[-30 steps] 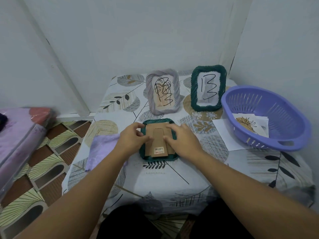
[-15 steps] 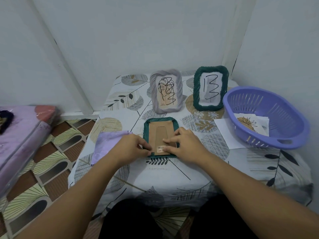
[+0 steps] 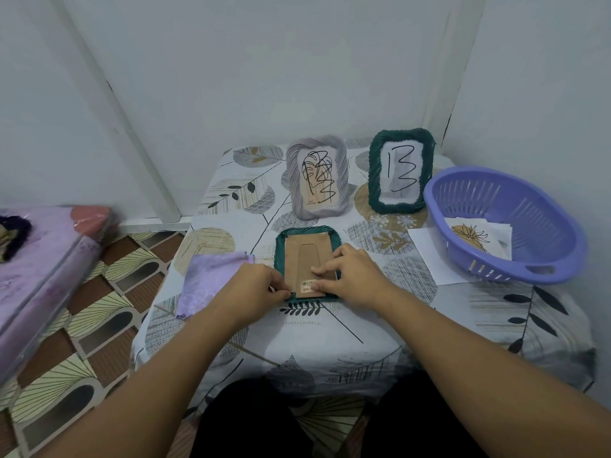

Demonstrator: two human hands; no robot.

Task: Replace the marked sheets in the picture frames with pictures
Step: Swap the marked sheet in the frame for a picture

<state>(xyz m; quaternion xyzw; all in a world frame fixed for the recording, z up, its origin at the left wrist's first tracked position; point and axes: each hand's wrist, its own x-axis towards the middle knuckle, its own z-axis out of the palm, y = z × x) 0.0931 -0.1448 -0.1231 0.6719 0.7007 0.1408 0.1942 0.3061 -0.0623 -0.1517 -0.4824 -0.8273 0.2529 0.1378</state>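
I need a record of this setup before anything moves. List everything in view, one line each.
Face-down green picture frame with brown cardboard back: 1, table centre, under both hands.
Upright grey ribbed picture frame: 1, scribbled sheet inside, behind it.
Upright green ribbed picture frame: 1, sheet marked 13, back right.
Purple plastic basket: 1, table right, holding printed pictures.
White paper sheet: 1, partly under basket.
Lilac cloth: 1, table left.
Leaf-print tablecloth: 1, covering table.
Left hand: grip pinching frame's near-left corner.
Right hand: fingers pressing the cardboard back.
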